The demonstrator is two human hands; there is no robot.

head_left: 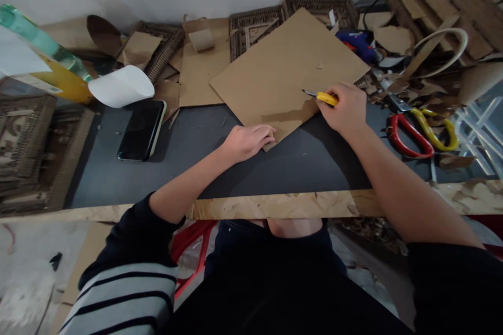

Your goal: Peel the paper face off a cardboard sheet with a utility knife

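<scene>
A large brown cardboard sheet (291,63) lies at an angle on the dark worktop, one corner pointing towards me. Curled fingers of my left hand (248,142) press on that near corner; what lies under the fingertips is hidden. In my right hand (346,109), closed above the sheet's right edge, is a yellow utility knife (327,98). Its dark blade tip points left over the cardboard, and I cannot tell whether it touches. A small cardboard scrap rests on the sheet beyond the knife.
A black phone (142,130) and a white paper roll (121,87) are on the left. Red-handled pliers (411,136), yellow-handled scissors (436,128), clear sticks (477,133) and cardboard scraps crowd the right. Woven-look frames (27,138) stand far left. The wooden table edge (283,204) runs along the front.
</scene>
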